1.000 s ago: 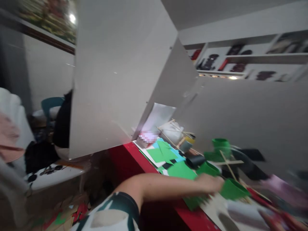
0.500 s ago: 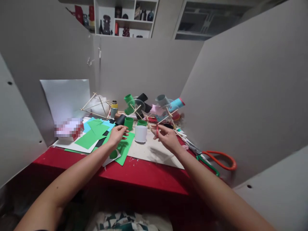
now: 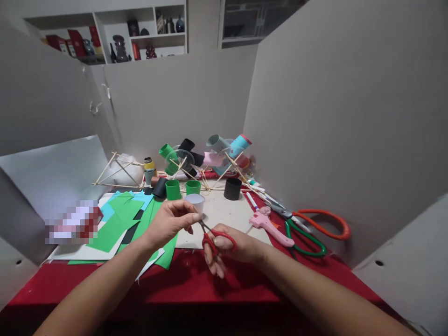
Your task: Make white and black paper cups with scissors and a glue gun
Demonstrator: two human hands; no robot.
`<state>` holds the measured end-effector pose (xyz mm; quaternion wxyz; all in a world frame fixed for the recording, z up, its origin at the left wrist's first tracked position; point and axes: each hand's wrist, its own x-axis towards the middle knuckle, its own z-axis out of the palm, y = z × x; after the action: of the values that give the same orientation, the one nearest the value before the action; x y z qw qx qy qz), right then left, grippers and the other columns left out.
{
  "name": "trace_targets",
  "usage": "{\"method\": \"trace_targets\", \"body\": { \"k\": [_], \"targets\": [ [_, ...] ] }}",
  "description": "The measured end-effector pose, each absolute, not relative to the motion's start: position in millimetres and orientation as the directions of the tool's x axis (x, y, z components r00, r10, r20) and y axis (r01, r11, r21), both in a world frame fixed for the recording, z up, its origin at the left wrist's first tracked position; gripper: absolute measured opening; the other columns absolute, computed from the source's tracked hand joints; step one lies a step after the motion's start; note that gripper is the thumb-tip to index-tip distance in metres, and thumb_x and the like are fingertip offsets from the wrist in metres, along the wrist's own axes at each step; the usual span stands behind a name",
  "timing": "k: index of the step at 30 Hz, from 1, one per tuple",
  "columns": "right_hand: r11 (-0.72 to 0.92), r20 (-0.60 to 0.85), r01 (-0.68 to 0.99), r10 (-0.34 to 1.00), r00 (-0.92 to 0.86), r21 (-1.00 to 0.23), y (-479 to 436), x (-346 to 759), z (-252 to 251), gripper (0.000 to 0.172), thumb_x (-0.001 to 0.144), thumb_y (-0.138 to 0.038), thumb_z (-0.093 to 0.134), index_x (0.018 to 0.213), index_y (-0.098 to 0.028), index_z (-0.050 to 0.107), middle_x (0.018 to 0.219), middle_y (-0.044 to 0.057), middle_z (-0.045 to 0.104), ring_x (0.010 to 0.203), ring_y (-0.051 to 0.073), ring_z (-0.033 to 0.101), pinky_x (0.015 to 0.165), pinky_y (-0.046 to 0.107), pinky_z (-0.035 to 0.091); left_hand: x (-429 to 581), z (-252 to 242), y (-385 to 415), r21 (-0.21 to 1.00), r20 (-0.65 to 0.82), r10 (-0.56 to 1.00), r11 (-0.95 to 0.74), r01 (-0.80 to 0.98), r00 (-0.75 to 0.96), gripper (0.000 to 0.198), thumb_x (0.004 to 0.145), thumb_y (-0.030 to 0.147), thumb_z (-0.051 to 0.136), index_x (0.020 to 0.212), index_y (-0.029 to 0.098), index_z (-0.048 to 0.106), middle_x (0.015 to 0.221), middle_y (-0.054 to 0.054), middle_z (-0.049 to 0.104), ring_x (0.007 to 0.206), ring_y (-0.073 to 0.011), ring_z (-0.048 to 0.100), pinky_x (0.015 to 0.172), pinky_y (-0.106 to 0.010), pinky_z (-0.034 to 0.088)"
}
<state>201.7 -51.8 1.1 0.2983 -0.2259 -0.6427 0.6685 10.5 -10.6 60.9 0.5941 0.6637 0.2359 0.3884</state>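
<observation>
Red-handled metal scissors (image 3: 206, 230) are over the near edge of the flat beige board (image 3: 227, 219) on the red-covered bench (image 3: 168, 290), blades towards the left hand (image 3: 177, 217). Fingers of the right hand (image 3: 233, 242) are through and around the handles, so its grip is firmly on the scissors. Left thumb and fingers curl together beside the blade tips; I cannot tell whether that grip pinches anything.

Behind the left fingers, a white paper cylinder (image 3: 194, 199) stands on the board. Two short green paper cylinders, one (image 3: 172, 190) left of the other (image 3: 193, 188), stand by the board's far edge, and a wide black paper cylinder (image 3: 233, 189) stands at its far right. Flat green paper sheets (image 3: 117, 217) lie left of the board. Right of it are a pink plastic tool (image 3: 271, 228), an orange handle loop (image 3: 346, 228) and a green handle loop (image 3: 320, 253).
</observation>
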Motion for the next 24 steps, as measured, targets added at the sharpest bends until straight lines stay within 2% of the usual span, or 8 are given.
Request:
{"method": "trace_targets", "body": {
  "k": [4,8,13,16,20,24],
  "targets": [
    [-0.095,0.101,-0.216,0.660,-0.744,-0.972,-50.6,204.9,-8.9,0.057,0.079,-0.065,0.054,0.072,-0.010,0.064,0.054,0.007,0.066,0.036,0.013,0.056,0.033,0.019,0.042,15.1,55.5,0.8,0.989,0.150,0.738,-0.113,-0.098,0.658,0.022,0.069,0.032,0.081,0.070,0.014,0.069,0.061,0.002,0.058,0.048,-0.0087,0.053,0.052,-0.025,0.051],
    [-0.177,0.079,-0.246,0.639,-0.765,-0.953,-49.3,212.0,-14.3,0.054,0.080,-0.062,0.055,0.073,-0.009,0.064,0.054,0.007,0.066,0.034,0.012,0.054,0.029,0.018,0.038,23.0,52.8,5.2,0.996,0.070,0.737,-0.009,-0.094,0.673,0.025,0.065,0.031,0.083,0.063,0.013,0.067,0.053,0.004,0.052,0.045,-0.0064,0.045,0.049,-0.023,0.049],
    [-0.248,0.036,-0.217,0.578,-0.815,-0.944,-54.1,219.6,-12.8,0.050,0.080,-0.057,0.060,0.074,-0.008,0.066,0.055,0.007,0.067,0.034,0.012,0.055,0.030,0.017,0.038,20.1,59.0,22.1,0.949,0.082,0.845,0.095,-0.300,0.529,0.027,0.064,0.028,0.083,0.062,0.014,0.060,0.048,0.009,0.042,0.043,-0.0033,0.038,0.047,-0.017,0.045],
    [-0.242,0.038,-0.240,0.627,-0.778,-0.940,-57.7,222.3,-3.1,0.050,0.079,-0.058,0.063,0.074,-0.008,0.068,0.056,0.007,0.068,0.035,0.012,0.056,0.031,0.017,0.040,7.1,63.7,38.0,0.923,0.137,0.899,0.036,-0.383,0.416,0.028,0.065,0.026,0.082,0.067,0.016,0.056,0.055,0.008,0.048,0.045,-0.0036,0.042,0.048,-0.017,0.046],
    [-0.156,0.075,-0.340,0.813,-0.577,-0.927,-52.5,220.3,15.2,0.051,0.078,-0.061,0.065,0.073,-0.010,0.068,0.061,0.007,0.069,0.041,0.012,0.059,0.040,0.019,0.045,-7.2,57.1,41.3,0.960,0.161,0.865,-0.026,-0.277,0.476,0.027,0.076,0.034,0.072,0.066,0.018,0.052,0.055,0.006,0.054,0.043,-0.0064,0.046,0.050,-0.023,0.050],
    [-0.025,0.166,-0.423,0.897,-0.409,-0.906,-34.1,211.6,24.0,0.048,0.083,-0.059,0.063,0.071,-0.013,0.069,0.059,0.005,0.066,0.044,0.010,0.056,0.042,0.018,0.044,-13.6,44.1,25.7,0.989,0.122,0.745,-0.143,-0.022,0.655,0.046,0.088,0.043,0.057,0.051,0.016,0.049,0.047,0.001,0.053,0.043,-0.0079,0.048,0.051,-0.023,0.043]
  ]
}}
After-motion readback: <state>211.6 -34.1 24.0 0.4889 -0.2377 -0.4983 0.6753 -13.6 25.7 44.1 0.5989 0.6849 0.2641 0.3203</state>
